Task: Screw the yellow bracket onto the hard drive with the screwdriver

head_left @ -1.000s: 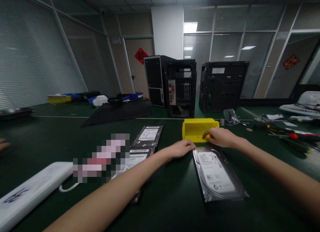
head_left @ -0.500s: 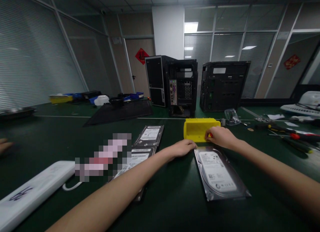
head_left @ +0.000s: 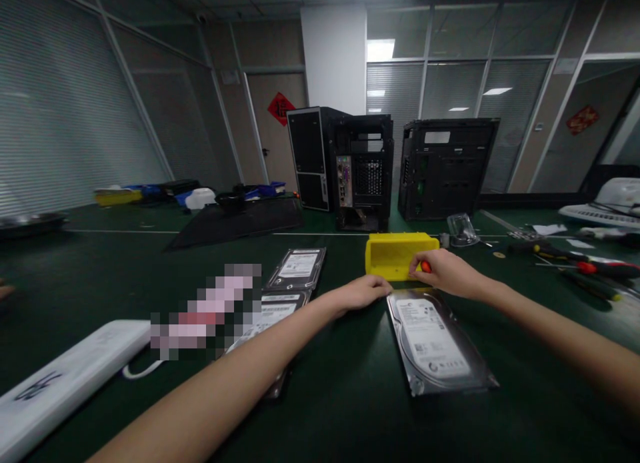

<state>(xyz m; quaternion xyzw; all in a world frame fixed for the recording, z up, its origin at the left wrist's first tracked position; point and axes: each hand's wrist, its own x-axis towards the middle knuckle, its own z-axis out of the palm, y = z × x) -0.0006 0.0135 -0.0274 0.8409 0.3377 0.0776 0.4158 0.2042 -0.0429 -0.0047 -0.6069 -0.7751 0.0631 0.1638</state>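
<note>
A silver hard drive (head_left: 433,340) with a white label lies flat on the dark green table in front of me. My left hand (head_left: 364,292) rests by its far left corner, fingers bent together against the edge. Just beyond the drive's far end, my right hand (head_left: 440,271) is closed in a pinch around a small object with an orange-red end (head_left: 425,266); most of it is hidden by the fingers. Behind both hands, a yellow plastic bin (head_left: 395,256) lies with its open side towards me. My right fingertips overlap its front in view.
Two more hard drives (head_left: 299,266) lie left, partly under my left forearm. A white power strip (head_left: 75,370) is at lower left. Computer cases (head_left: 365,173) stand at the back; screwdrivers and pliers (head_left: 590,270) lie right. Another person's hand (head_left: 6,290) shows at the left edge.
The view has shifted slightly. More of the orange-red end shows in my right hand, which has turned a little. My left hand stays by the drive's corner.
</note>
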